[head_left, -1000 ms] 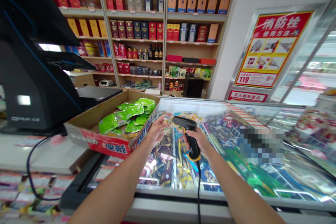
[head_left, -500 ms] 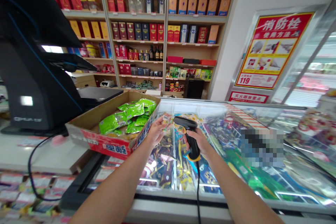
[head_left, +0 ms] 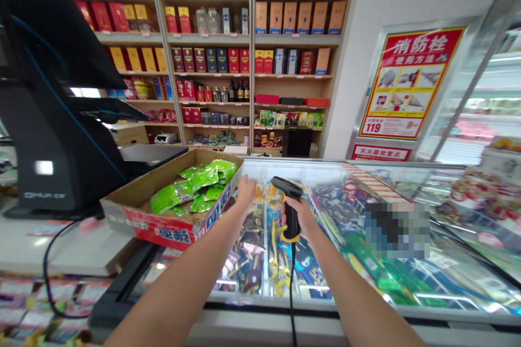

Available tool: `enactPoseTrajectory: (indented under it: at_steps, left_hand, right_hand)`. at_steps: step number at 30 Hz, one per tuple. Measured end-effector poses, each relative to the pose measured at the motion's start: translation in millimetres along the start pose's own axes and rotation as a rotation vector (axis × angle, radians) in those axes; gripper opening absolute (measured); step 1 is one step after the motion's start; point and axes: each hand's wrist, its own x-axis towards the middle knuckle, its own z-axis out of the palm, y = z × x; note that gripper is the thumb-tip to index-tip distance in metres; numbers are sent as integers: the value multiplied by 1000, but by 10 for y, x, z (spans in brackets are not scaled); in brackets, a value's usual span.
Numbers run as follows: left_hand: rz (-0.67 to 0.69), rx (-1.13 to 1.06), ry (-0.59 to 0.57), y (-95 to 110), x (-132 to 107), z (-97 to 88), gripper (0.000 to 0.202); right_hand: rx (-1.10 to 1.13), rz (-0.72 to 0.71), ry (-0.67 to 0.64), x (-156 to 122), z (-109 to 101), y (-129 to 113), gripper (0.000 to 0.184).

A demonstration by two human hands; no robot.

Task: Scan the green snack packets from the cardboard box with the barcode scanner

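My right hand is wrapped around the grip of a black and yellow barcode scanner. The scanner stands upright above the glass-topped freezer, its head tilted to the left, and a black cable hangs from its grip. To its left, my left hand is beside the right edge of an open cardboard box. Its back faces me and the fingers curl away, so anything in them is hidden. Green packets lie in the box.
A black checkout terminal rises on the left, with a loose cable below it. Wrapped goods fill the freezer under its glass. Shelves of boxed goods line the back wall, and a red poster hangs at right.
My left hand has turned, back toward me, and shifted slightly left; the small wrapped item seen in it earlier is out of sight. The scanner has moved slightly left in my right hand. The view has tilted up.
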Motion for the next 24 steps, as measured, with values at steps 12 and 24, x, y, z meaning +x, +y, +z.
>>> enactPoseTrajectory:
  at_steps: [12, 24]
  left_hand:
    - [15, 1248, -439, 1405, 1, -1139, 9]
    - [-227, 1233, -320, 1157, 55, -1749, 17]
  right_hand:
    - [11, -33, -15, -27, 46, -18, 28]
    - [13, -51, -33, -24, 32, -3, 26]
